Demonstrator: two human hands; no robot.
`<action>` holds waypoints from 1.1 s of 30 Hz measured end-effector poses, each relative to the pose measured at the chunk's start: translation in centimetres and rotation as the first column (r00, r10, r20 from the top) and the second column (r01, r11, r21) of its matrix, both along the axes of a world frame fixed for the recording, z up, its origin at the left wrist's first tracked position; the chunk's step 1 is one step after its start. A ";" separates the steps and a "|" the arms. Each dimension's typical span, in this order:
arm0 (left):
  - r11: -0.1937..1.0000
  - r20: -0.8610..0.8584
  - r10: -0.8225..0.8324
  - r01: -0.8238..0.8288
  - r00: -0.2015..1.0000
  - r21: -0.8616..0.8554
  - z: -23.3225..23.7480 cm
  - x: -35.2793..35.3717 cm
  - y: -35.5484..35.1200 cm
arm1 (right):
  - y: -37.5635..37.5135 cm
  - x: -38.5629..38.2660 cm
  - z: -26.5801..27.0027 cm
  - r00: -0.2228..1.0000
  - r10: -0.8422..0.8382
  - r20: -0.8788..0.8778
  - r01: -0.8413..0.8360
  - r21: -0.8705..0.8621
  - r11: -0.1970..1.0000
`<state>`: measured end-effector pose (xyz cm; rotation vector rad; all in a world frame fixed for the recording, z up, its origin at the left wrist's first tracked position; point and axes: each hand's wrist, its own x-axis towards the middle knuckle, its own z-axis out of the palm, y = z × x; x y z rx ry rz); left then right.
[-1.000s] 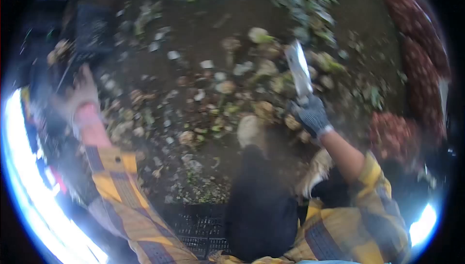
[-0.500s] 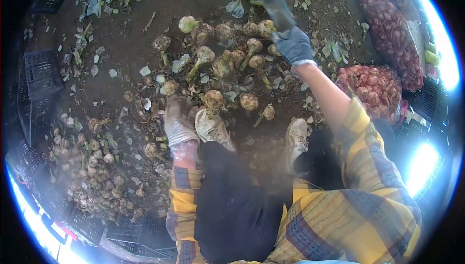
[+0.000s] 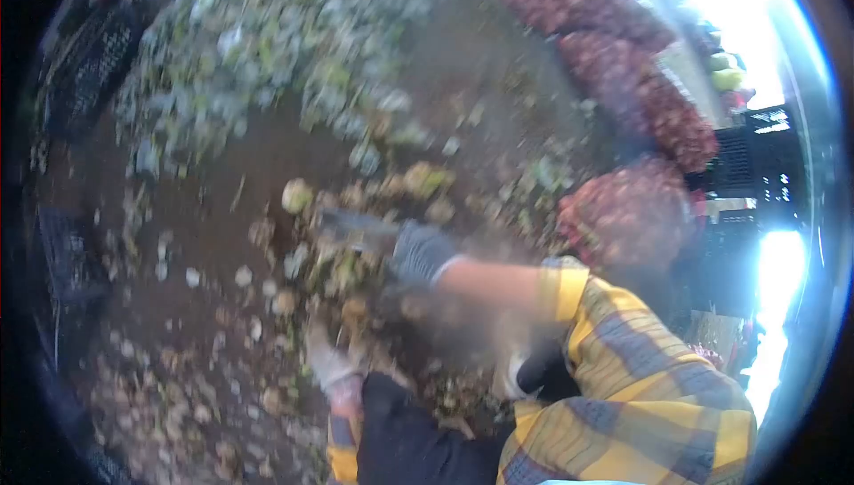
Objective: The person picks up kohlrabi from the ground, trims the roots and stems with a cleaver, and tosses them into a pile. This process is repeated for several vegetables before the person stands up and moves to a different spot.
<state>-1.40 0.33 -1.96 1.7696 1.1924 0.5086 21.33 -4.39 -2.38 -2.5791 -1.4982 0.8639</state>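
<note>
The view is heavily blurred. My right hand (image 3: 421,252), in a dark glove, grips a broad-bladed knife (image 3: 356,227) whose blade points left over a cluster of pale bulbs (image 3: 356,263) on the dirt. My left hand (image 3: 327,362), in a light glove, reaches down among the bulbs just in front of my leg; whether it holds one is hidden by blur. Yellow plaid sleeves cover both arms.
A large heap of cut green leaves (image 3: 258,49) lies at the upper left. Red mesh sacks of bulbs (image 3: 632,209) stand at the right and upper right (image 3: 614,58). Black plastic crates (image 3: 80,58) sit at the left edge. More bulbs (image 3: 169,405) lie at the lower left.
My right hand has swung the knife from the far upper side down and left onto the bulb cluster. My head has turned, and my left hand stays low near the bulbs.
</note>
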 end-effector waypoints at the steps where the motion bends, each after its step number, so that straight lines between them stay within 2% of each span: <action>1: 0.959 0.111 0.142 -0.109 0.984 -0.262 -0.4 -0.2 -0.3 | -0.9 0.3 0.0 0.995 0.044 0.088 -0.051 0.084 0.995; 2: 0.808 0.243 0.426 -0.246 0.872 -0.535 -1.2 -0.7 0.2 | -0.2 1.0 3.9 0.991 0.132 -0.030 -0.133 -0.062 0.989; 3: 0.562 0.255 0.684 -0.270 0.684 -0.782 -1.8 -1.2 0.7 | -0.6 1.7 4.1 0.988 0.057 -0.142 -0.070 -0.081 0.994; 4: 0.604 0.252 0.649 -0.285 0.718 -0.744 -1.1 -1.5 0.7 | -1.5 2.4 3.3 0.984 0.098 -0.148 -0.107 -0.055 0.993; 5: 0.642 0.240 0.621 -0.309 0.746 -0.701 -0.3 -1.8 0.7 | -2.0 2.6 6.1 0.985 0.074 -0.156 -0.094 -0.125 0.988; 8: 0.563 0.317 0.772 -0.360 0.551 -0.744 -0.1 -2.5 0.7 | -4.4 2.5 12.1 0.969 0.112 -0.220 -0.154 -0.183 0.971; 10: 0.640 0.327 0.685 -0.324 0.651 -0.697 -0.1 -5.0 0.8 | -6.8 2.2 14.6 0.961 0.086 -0.261 -0.138 -0.187 0.973; 11: 0.676 0.333 0.636 -0.295 0.696 -0.675 -0.2 -5.4 1.1 | -9.4 2.5 12.5 0.948 0.118 -0.296 -0.106 0.055 0.993; 12: 0.651 0.316 0.698 -0.383 0.643 -0.656 4.2 -4.1 0.1 | -11.1 2.1 13.6 0.909 0.054 -0.414 -0.037 0.048 0.998; 14: 0.731 0.437 0.644 -0.336 0.627 -0.594 2.9 -6.0 0.0 | -12.8 0.4 18.3 0.916 0.037 -0.400 -0.039 0.003 0.999; 15: 0.768 0.492 0.612 -0.316 0.619 -0.557 1.6 -7.5 0.2 | -13.5 -0.7 21.0 0.961 0.078 -0.267 -0.092 -0.039 0.995; 16: 0.810 0.405 0.541 -0.329 0.737 -0.485 0.6 -8.9 0.8 | -14.7 -1.5 21.3 0.956 0.043 -0.291 -0.039 0.019 0.999; 17: 0.820 0.377 0.527 -0.339 0.761 -0.461 1.2 -9.5 0.7 | -16.2 -2.5 20.5 0.957 0.028 -0.287 -0.006 0.078 0.997; 19: 0.798 0.432 0.571 -0.348 0.698 -0.492 4.9 -9.3 0.0 | -17.9 -4.4 20.5 0.958 0.010 -0.285 0.050 0.202 0.978; 20: 0.795 0.465 0.581 -0.342 0.667 -0.502 6.5 -9.5 -0.5 | -18.7 -5.0 21.0 0.941 -0.030 -0.338 0.070 0.107 0.992; 22: 0.804 0.526 0.578 -0.329 0.624 -0.495 9.3 -9.9 -1.4 | -20.7 -6.4 21.1 0.944 -0.072 -0.324 0.152 0.231 0.961; 23: 0.810 0.554 0.575 -0.323 0.602 -0.490 10.5 -10.4 -1.9 | -21.9 -7.1 20.5 0.943 -0.094 -0.318 0.192 0.290 0.938; 24: 0.816 0.578 0.570 -0.316 0.584 -0.484 11.7 -10.8 -2.4 | -22.6 -7.1 18.2 0.937 -0.091 -0.337 0.186 0.260 0.948; 26: 0.827 0.623 0.558 -0.307 0.548 -0.470 13.9 -11.7 -3.6 | -23.9 -7.6 16.0 0.889 -0.060 -0.454 0.220 0.308 0.926; 28: 0.841 0.664 0.540 -0.295 0.517 -0.454 15.8 -12.5 -4.9 | -25.5 -8.8 17.4 0.809 -0.031 -0.587 0.298 0.364 0.882; 32: 0.868 0.736 0.496 -0.277 0.460 -0.412 19.4 -14.1 -7.4 | -26.3 -10.3 16.6 0.793 -0.006 -0.610 0.332 0.422 0.844; 33: 0.877 0.757 0.479 -0.270 0.444 -0.397 20.2 -14.4 -7.9 | -26.7 -10.6 18.7 0.808 -0.018 -0.589 0.305 0.393 0.867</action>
